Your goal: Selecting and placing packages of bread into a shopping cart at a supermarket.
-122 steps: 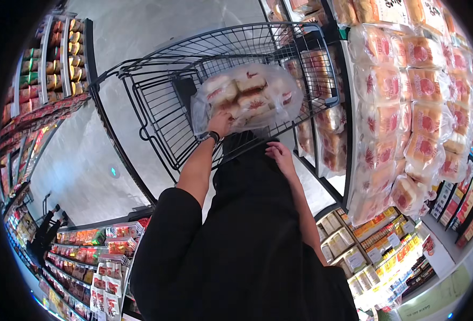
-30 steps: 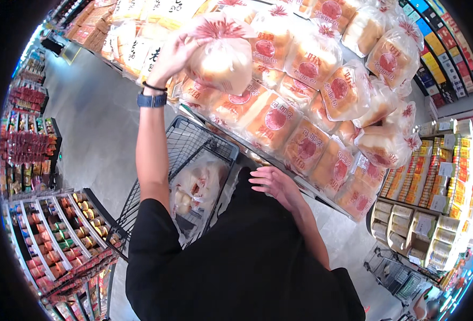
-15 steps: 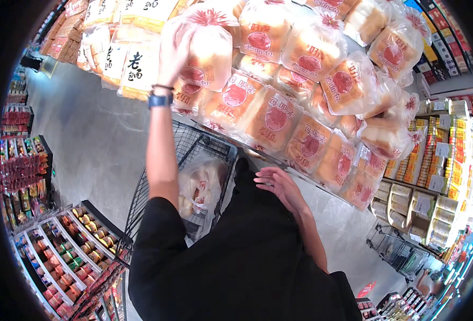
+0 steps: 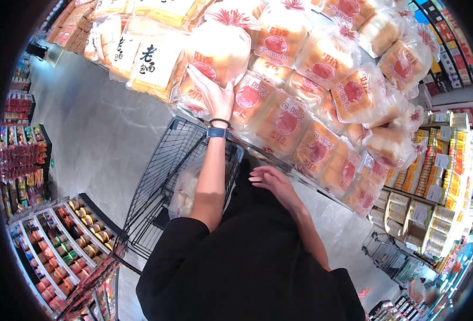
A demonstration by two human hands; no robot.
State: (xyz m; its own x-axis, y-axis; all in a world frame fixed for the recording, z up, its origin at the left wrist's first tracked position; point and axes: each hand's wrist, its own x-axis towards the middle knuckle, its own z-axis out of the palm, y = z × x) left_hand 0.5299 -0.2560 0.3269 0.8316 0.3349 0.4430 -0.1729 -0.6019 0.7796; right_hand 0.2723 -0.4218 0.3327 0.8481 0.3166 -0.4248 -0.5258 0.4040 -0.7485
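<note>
My left hand (image 4: pixel 213 95), with a dark blue wristband, lies against the lower front of a bagged bread loaf (image 4: pixel 220 48). Its fingers are stretched out over the clear wrapper, thumb apart, not wrapped round the loaf. The bag has red print and a gathered red-striped top. Close by, another bagged loaf (image 4: pixel 247 99) rests along the front of the display. My right hand (image 4: pixel 271 181) hangs in front of my black clothing, fingers loosely extended and holding nothing. Below my left forearm is a shopping cart (image 4: pixel 159 160) with a plastic bag of pale items (image 4: pixel 185 187), partly hidden by the arm.
Bagged loaves pile up across the display to the right, and yellow-white bread packs (image 4: pixel 153 61) lie at its left. Grey floor (image 4: pixel 97 117) stretches left of the cart. Shelves of packaged goods (image 4: pixel 60 246) stand at lower left, boxed goods (image 4: pixel 434 176) at right.
My left hand has come down and right from the upper side of the loaf to its lower front. The forearm now covers more of the bag in the cart. My right hand barely moved.
</note>
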